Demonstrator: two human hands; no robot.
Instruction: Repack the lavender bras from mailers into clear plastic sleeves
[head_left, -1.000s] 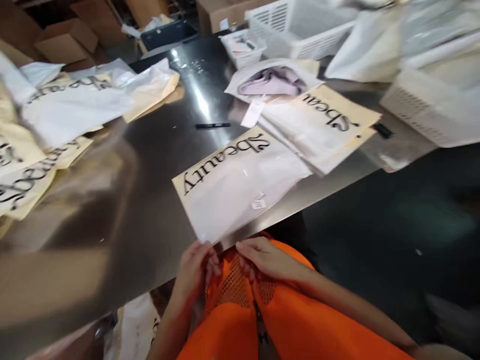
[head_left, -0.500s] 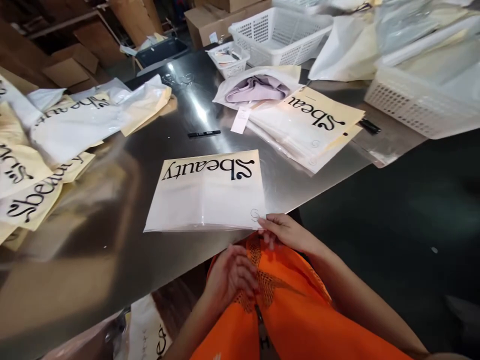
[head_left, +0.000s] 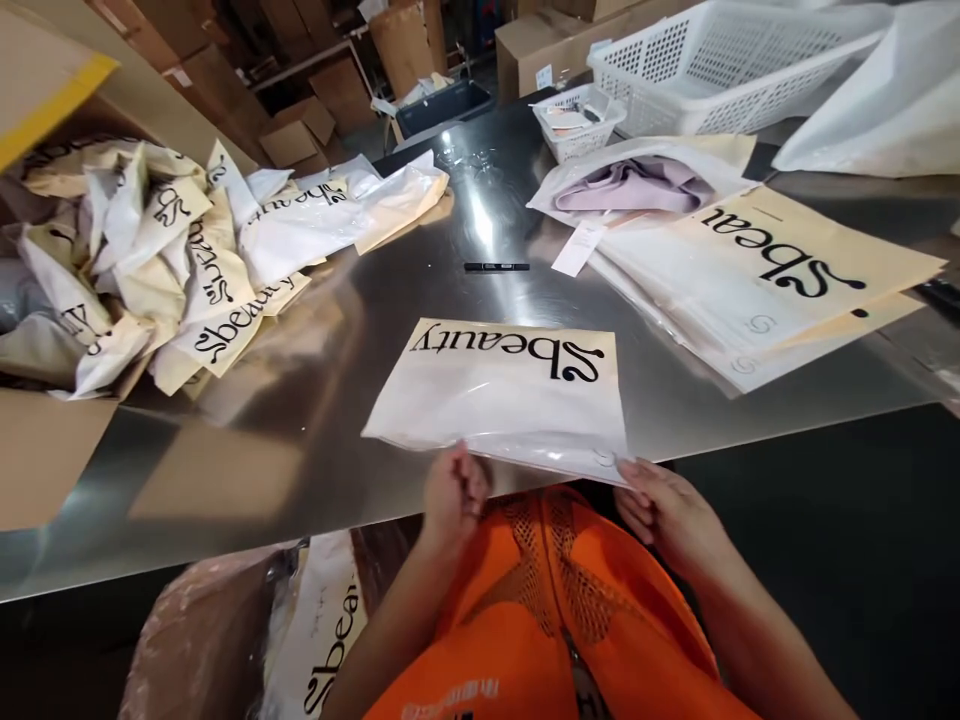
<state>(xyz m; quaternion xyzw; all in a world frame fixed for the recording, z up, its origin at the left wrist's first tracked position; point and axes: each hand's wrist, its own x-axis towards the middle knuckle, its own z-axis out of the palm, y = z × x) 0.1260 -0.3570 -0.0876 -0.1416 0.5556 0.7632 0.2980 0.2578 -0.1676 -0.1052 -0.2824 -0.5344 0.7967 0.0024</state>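
Note:
A flat plastic bag printed "Sbeauty", upside down to me, lies at the front edge of the metal table. My left hand is closed on the middle of its near edge, thumb on top. At the bag's near right corner, my right hand pinches the plastic between thumb and fingers. The near edge is lifted slightly and bulges between the two hands. A black marker lies beyond the bag. To the right is a stack of similar bags, with an open bag of folded lilac cloth and a white tag.
Crumpled printed bags are heaped on the left, by a cardboard box. White plastic baskets stand at the back right. More printed bags sit below the table edge.
My left hand has risen from in front of my body to take the bag's near edge. My right hand keeps its corner. The view has swung left.

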